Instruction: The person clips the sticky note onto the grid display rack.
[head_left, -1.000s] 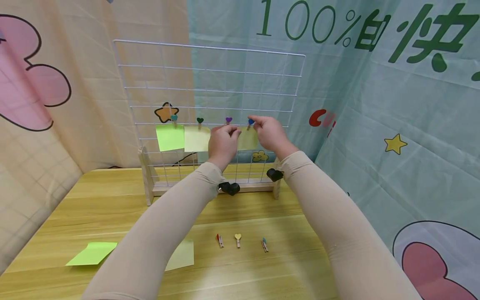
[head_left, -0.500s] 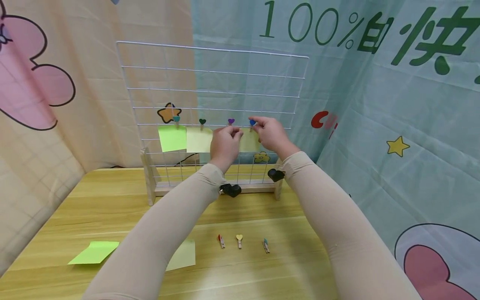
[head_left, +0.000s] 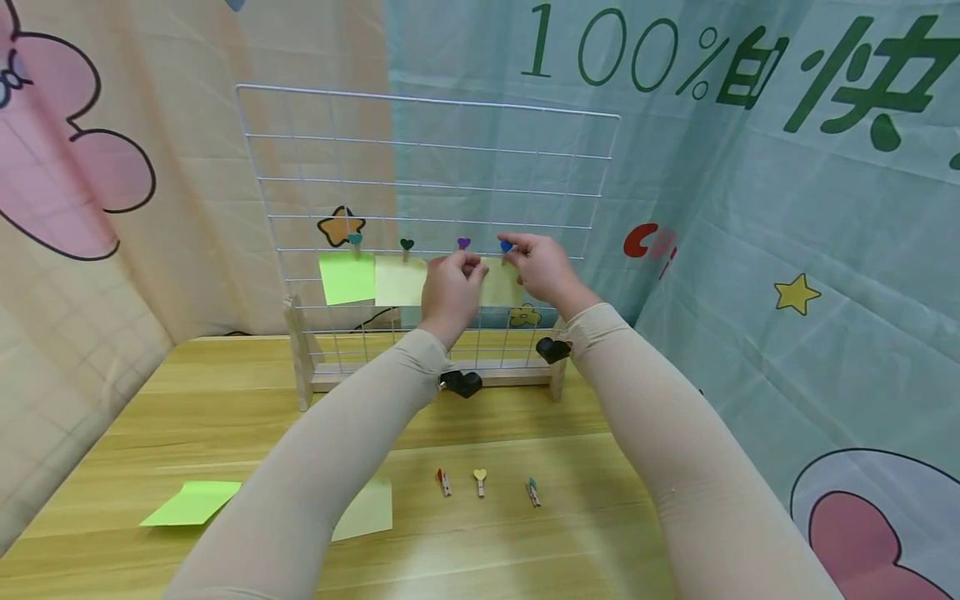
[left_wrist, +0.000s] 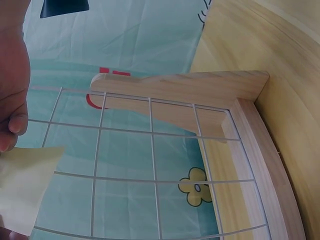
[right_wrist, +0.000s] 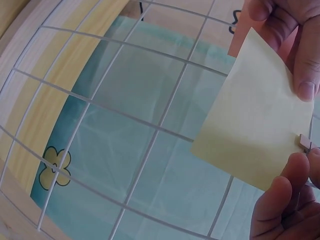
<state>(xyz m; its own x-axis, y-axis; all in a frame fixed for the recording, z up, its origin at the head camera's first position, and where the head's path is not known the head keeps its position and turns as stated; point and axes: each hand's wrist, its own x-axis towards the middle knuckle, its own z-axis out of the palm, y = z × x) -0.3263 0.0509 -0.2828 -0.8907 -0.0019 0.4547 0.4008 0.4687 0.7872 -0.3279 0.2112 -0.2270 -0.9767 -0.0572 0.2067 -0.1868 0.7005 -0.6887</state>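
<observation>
My right hand pinches a blue heart clothespin at the top of a pale yellow sticky note on the white wire grid. The note's left side is held between the thumb and fingers of my left hand. In the right wrist view the clothespin's pinkish wooden leg shows at the note's edge. Behind the left hand there hangs a reddish-pink paper, mostly hidden; a purple heart clothespin sits above that spot.
A bright green note and a pale yellow note hang further left under clothespins. Red, yellow and blue clothespins lie on the table. Green and pale yellow notes lie at the front left.
Both hands keep their grip on the note and clothespin with hardly any motion. The head view has shifted slightly, moving the whole scene a little rightward.
</observation>
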